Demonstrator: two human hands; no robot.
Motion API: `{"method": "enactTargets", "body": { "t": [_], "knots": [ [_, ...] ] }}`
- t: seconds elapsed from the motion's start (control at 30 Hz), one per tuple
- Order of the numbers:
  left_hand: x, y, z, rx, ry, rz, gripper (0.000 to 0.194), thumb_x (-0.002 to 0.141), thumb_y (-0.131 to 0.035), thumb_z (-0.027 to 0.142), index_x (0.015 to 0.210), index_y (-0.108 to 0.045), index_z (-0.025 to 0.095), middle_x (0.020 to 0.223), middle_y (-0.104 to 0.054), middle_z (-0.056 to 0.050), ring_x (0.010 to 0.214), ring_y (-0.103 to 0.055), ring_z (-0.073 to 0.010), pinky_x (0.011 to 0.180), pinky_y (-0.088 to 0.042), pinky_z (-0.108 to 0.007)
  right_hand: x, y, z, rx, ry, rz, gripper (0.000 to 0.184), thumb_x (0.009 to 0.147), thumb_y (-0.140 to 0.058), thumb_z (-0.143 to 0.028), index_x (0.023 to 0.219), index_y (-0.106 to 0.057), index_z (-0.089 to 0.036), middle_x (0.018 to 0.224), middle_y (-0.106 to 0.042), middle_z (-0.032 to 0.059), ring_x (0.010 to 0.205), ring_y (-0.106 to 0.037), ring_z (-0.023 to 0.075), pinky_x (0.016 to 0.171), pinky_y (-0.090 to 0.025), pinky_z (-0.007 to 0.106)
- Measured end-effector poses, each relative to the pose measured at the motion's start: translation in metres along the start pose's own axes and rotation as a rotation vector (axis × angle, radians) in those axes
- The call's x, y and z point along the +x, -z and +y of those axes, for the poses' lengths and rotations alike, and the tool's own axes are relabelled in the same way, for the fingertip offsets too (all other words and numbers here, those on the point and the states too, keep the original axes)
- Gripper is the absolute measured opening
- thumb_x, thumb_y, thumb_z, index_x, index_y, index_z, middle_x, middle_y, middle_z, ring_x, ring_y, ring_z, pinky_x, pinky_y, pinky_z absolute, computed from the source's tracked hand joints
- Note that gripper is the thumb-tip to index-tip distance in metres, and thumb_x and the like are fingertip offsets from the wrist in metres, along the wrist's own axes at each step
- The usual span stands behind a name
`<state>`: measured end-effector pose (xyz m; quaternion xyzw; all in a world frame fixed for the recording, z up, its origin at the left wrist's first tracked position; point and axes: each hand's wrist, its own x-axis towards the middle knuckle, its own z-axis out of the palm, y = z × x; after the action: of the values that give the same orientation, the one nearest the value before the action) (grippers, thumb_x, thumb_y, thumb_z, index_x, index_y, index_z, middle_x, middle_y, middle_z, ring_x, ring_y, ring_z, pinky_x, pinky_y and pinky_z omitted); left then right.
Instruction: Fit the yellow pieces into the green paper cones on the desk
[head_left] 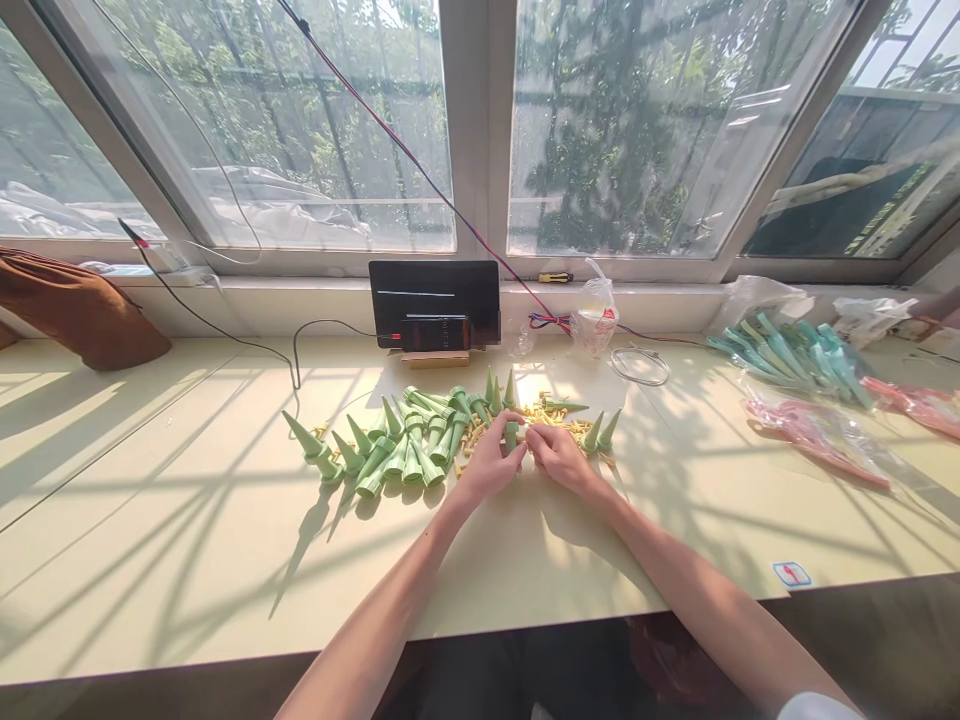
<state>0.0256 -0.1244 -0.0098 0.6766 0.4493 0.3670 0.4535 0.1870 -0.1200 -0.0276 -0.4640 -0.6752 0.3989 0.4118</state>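
Note:
My left hand (489, 462) is wrapped round a green plastic cone spike (511, 436), whose wide capped end shows between thumb and fingers. Close beside it, my right hand (561, 460) pinches at the cap end. What its fingertips grip is too small and partly hidden to make out. Many similar green cone spikes (412, 462) lie heaped to the left of my hands, some standing point up. Behind my fingers spreads a pile of small yellow pieces (559, 413). Two more upright green spikes (610, 430) stand just right of that pile.
A black tablet (435, 290) leans at the window sill, with a phone (435, 334) before it. Cables, a plastic bag (595, 318) and a coiled wire (640, 366) lie behind. Bagged teal pieces (795, 355) and pink pieces (814, 435) are at right, a brown cloth (82, 310) at left.

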Motion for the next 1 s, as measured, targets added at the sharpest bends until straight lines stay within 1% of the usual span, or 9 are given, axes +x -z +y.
{"method": "enactTargets", "body": {
  "t": [0.17, 0.3, 0.37, 0.43, 0.5, 0.57, 0.67, 0.83, 1.0],
  "knots": [
    [0.001, -0.002, -0.004, 0.025, -0.056, 0.000, 0.030, 0.083, -0.054, 0.027, 0.113, -0.050, 0.024, 0.069, -0.053, 0.006, 0.055, -0.054, -0.0106, 0.055, -0.041, -0.023, 0.001, -0.002, 0.006, 0.069, -0.006, -0.016, 0.045, 0.096, -0.042, -0.049, 0.061, -0.037, -0.022, 0.049, -0.035, -0.0055, 0.045, -0.033, 0.0100, 0.045, -0.029, 0.025],
    [0.001, -0.002, -0.002, -0.031, -0.032, -0.002, 0.030, 0.083, -0.056, 0.029, 0.112, -0.050, 0.024, 0.068, -0.053, 0.006, 0.056, -0.055, -0.0108, 0.055, -0.042, -0.023, 0.001, -0.003, 0.005, 0.082, -0.016, -0.012, 0.047, 0.097, -0.042, -0.051, 0.060, -0.038, -0.022, 0.048, -0.037, -0.0052, 0.044, -0.034, 0.0100, 0.045, -0.029, 0.025],
    [0.001, -0.001, 0.001, -0.086, 0.011, -0.010, 0.032, 0.082, -0.059, 0.031, 0.112, -0.050, 0.023, 0.067, -0.052, 0.006, 0.057, -0.056, -0.0114, 0.054, -0.042, -0.022, 0.000, -0.003, 0.002, 0.083, -0.020, 0.003, 0.044, 0.096, -0.043, -0.051, 0.064, -0.041, -0.022, 0.048, -0.040, -0.0052, 0.043, -0.036, 0.0104, 0.045, -0.031, 0.025],
    [0.000, 0.000, 0.005, -0.144, 0.062, -0.011, 0.033, 0.082, -0.061, 0.034, 0.112, -0.051, 0.023, 0.067, -0.052, 0.005, 0.058, -0.057, -0.0119, 0.053, -0.043, -0.022, 0.000, -0.003, 0.000, 0.087, -0.017, 0.013, 0.037, 0.095, -0.045, -0.049, 0.071, -0.046, -0.022, 0.049, -0.044, -0.0055, 0.043, -0.039, 0.0111, 0.045, -0.033, 0.025],
    [-0.002, 0.002, 0.007, -0.189, 0.106, -0.007, 0.035, 0.081, -0.062, 0.034, 0.112, -0.052, 0.023, 0.068, -0.051, 0.005, 0.059, -0.058, -0.0121, 0.052, -0.043, -0.022, -0.001, -0.002, -0.002, 0.087, -0.009, 0.013, 0.030, 0.094, -0.048, -0.047, 0.079, -0.049, -0.022, 0.050, -0.047, -0.0058, 0.043, -0.041, 0.0116, 0.046, -0.034, 0.025],
    [-0.002, 0.003, 0.008, -0.203, 0.119, -0.004, 0.035, 0.080, -0.063, 0.033, 0.112, -0.052, 0.023, 0.069, -0.050, 0.005, 0.059, -0.058, -0.0121, 0.053, -0.044, -0.022, -0.001, -0.002, -0.004, 0.075, 0.001, 0.010, 0.026, 0.094, -0.048, -0.044, 0.080, -0.050, -0.022, 0.050, -0.047, -0.0060, 0.043, -0.041, 0.0120, 0.047, -0.035, 0.026],
    [-0.002, 0.002, 0.006, -0.146, 0.079, 0.003, 0.033, 0.081, -0.061, 0.032, 0.112, -0.051, 0.023, 0.069, -0.049, 0.005, 0.057, -0.056, -0.0112, 0.054, -0.043, -0.023, -0.002, -0.001, -0.005, 0.037, 0.008, 0.017, 0.026, 0.093, -0.047, -0.042, 0.076, -0.048, -0.022, 0.050, -0.046, -0.0057, 0.045, -0.042, 0.0127, 0.049, -0.035, 0.026],
    [0.001, -0.001, -0.001, 0.029, -0.036, 0.033, 0.028, 0.083, -0.057, 0.030, 0.110, -0.052, 0.022, 0.068, -0.048, 0.006, 0.052, -0.043, -0.0078, 0.053, -0.036, -0.022, -0.001, -0.001, -0.002, -0.002, 0.027, 0.036, 0.031, 0.094, -0.045, -0.041, 0.068, -0.043, -0.022, 0.050, -0.044, -0.0052, 0.047, -0.041, 0.0127, 0.050, -0.034, 0.026],
    [0.000, -0.002, -0.003, 0.084, -0.101, 0.030, 0.028, 0.085, -0.055, 0.030, 0.112, -0.052, 0.023, 0.062, -0.042, 0.008, 0.051, -0.040, -0.0085, 0.053, -0.032, -0.022, 0.000, 0.000, 0.004, -0.032, 0.043, 0.050, 0.039, 0.096, -0.043, -0.043, 0.063, -0.038, -0.022, 0.051, -0.042, -0.0044, 0.049, -0.038, 0.0122, 0.050, -0.031, 0.026]
  ]
}}
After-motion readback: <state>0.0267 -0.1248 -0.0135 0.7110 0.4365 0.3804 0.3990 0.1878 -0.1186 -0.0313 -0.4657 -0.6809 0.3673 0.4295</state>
